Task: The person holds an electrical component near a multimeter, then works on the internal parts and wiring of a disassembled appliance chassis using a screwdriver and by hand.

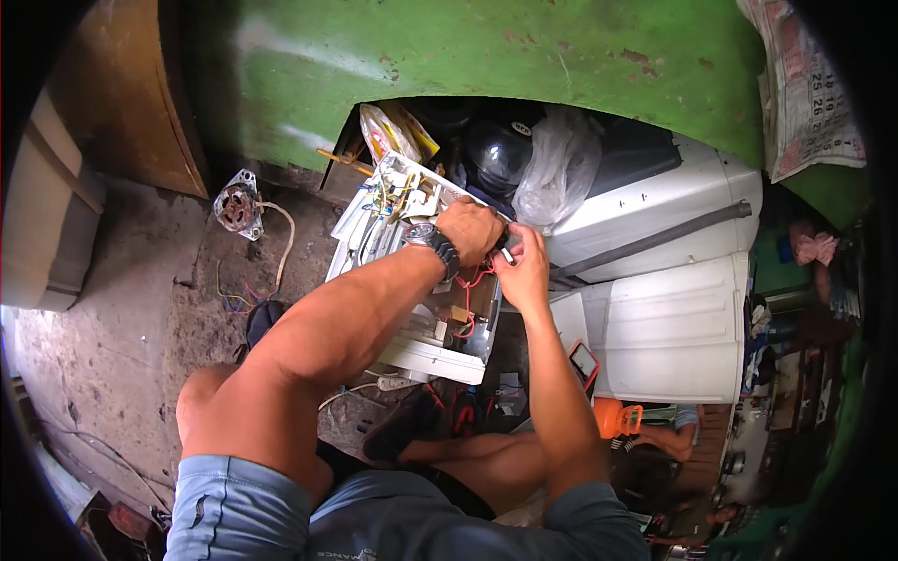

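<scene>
An opened white appliance panel (430,359) with wires and parts inside lies in front of me. My left hand (470,230), below a wristwatch (428,239), reaches over its upper right part with the fingers curled; what they hold is hidden. Just to the right, my right hand (524,268) pinches a small white piece (508,254) at the panel's right edge, close to my left fingers. Red wires (470,323) run through the lower right of the panel, beside a small tan block (458,314).
A motor (239,204) with a cable lies on the floor (131,280) at the left. Plastic bags (558,168) and a dark helmet (500,154) sit under the green wall (468,47). White casings (664,327) stand at the right, near another person's leg (669,439).
</scene>
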A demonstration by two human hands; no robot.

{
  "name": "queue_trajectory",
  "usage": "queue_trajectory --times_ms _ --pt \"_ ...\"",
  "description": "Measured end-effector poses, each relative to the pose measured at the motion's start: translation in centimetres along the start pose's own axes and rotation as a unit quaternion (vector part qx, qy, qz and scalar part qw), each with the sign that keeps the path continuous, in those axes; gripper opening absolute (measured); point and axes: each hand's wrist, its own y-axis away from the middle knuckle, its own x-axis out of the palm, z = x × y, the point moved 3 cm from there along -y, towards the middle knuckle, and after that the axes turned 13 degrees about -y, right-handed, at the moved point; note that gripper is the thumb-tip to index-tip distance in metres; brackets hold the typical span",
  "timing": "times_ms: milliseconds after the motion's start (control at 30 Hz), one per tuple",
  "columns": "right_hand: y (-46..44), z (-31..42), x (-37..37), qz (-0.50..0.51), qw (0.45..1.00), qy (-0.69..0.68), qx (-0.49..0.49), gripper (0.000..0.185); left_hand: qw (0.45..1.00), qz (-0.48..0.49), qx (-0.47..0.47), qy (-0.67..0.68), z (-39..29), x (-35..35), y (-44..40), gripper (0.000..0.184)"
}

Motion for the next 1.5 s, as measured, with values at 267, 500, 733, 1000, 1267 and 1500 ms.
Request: queue_trajectory --times_ms 267,500,733,1000,1267,1500 --pt "0.8 -1.7 0.4 -0.07 0.982 -0.158 0.079 0.045 1.0 0.018 -0.017 0.013 0.3 1.5 -0.8 0.04" --pt "-2.7 2.8 -1.0 0.075 0.98 0.158 -0.098 0.048 0.999 -0.019 -0.001 0.038 1.2 1.0 -0.2 0.05" --pt "-2.8 3.5 -0.3 0.128 0.953 0.274 -0.025 0.037 0.999 -0.014 -0.02 -0.042 0.7 1.2 -0.1 0.056" --pt "-3.6 2.5 -0.3 0.148 0.968 0.196 -0.041 0.041 0.995 -0.037 -0.008 -0.093 0.6 1.5 0.0 0.035" --pt "-3.5 1.3 -0.6 0.136 0.981 0.138 -0.033 0.042 0.993 -0.049 0.005 -0.109 0.5 1.9 -0.1 0.033" --pt "-3.7 2.0 -0.3 0.134 0.979 0.148 -0.045 0.037 0.993 -0.069 -0.007 -0.098 0.4 1.8 0.0 0.025"
